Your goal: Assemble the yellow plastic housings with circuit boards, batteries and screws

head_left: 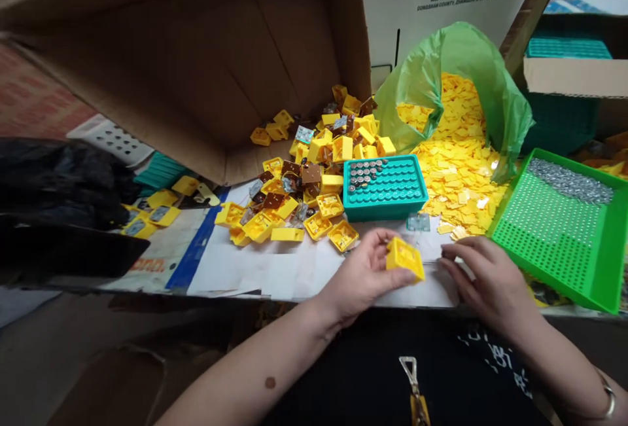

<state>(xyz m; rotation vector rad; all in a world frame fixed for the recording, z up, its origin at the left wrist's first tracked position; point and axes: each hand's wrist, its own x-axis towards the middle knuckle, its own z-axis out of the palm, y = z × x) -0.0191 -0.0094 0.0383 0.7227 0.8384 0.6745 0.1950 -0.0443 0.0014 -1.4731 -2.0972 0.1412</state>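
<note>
My left hand is closed around a small yellow plastic case, its open hollow side turned up and toward me. To its right, my right hand is pinched just above the table; a small dark bit shows at the fingertips, too small to name. Beyond both hands stands a teal tray with rows of round slots, some filled with small round metal button-like pieces. A clear, flat, greenish plate lies in front of that tray.
Yellow cases and brown pieces spill from a tipped cardboard box. Flat yellow pieces pour from a green plastic bag. On the right, a green perforated basket holds small metal parts. White paper covers the table.
</note>
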